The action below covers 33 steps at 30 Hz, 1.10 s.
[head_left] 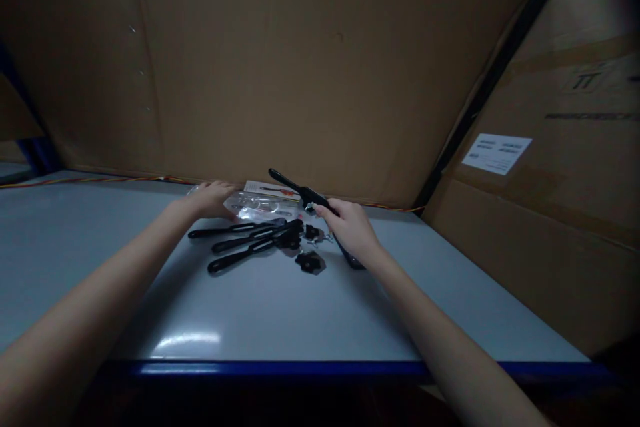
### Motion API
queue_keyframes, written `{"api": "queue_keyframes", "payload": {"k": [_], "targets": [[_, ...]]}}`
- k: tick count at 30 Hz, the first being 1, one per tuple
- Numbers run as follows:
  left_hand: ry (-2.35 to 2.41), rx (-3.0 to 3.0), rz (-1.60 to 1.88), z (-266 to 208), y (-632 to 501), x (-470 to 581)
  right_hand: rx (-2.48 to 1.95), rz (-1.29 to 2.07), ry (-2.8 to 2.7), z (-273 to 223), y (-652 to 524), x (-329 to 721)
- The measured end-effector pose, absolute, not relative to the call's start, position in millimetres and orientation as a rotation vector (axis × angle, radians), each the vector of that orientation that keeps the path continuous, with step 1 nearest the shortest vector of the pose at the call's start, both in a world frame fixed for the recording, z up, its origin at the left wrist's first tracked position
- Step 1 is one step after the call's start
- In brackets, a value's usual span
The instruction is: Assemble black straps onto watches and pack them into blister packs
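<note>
My right hand [350, 223] is closed round a long black tool with a narrow handle [284, 178], which slants from upper left to lower right. A small shiny metal part shows by my thumb. At the back of the table, my left hand [213, 199] is on clear plastic packaging [255, 203], fingers curled at its left end; their grip is partly hidden. Between the hands lie several black slotted handles [240, 258], fanned out with their ends overlapping. Beside them rest black star-shaped knobs [310, 262], some with metal bits.
A printed card or box [270, 189] lies behind the plastic. Red and yellow wires [100, 179] run along the back edge. A cardboard wall [300, 67] closes off the back, and a large labelled carton [545, 213] stands at the right. The grey tabletop [280, 320] has a blue front edge.
</note>
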State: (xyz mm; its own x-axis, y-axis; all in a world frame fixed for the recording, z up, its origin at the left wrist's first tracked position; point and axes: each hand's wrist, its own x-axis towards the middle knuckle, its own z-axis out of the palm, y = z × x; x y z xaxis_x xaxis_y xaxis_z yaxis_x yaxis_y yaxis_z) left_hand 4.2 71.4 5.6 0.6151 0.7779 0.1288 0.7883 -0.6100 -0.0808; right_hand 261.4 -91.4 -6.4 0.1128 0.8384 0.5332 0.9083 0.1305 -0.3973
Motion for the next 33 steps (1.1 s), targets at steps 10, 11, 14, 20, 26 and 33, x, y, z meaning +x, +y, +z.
{"api": "queue_keyframes", "payload": {"k": [10, 11, 14, 20, 26, 33], "targets": [[-1.055, -2.551, -0.624, 3, 67, -7, -1.516, 0.222, -1.56, -11, -84, 265], [-1.011, -2.506, -0.668, 3, 63, -8, -1.471, 0.3, -1.533, -10, -83, 266], [-0.88, -2.376, -0.746, 4, 49, -9, -1.346, 0.558, -1.399, -6, -85, 266], [-0.564, -2.278, -0.731, -4, 11, 8, -1.203, 0.858, -1.162, 8, -93, 266], [-0.335, -2.442, -0.605, -6, -19, 35, -1.273, 0.901, -1.399, 3, -94, 247], [-0.188, -2.322, -0.839, -14, -11, 32, -1.237, 0.885, -1.516, -6, -98, 222]]}}
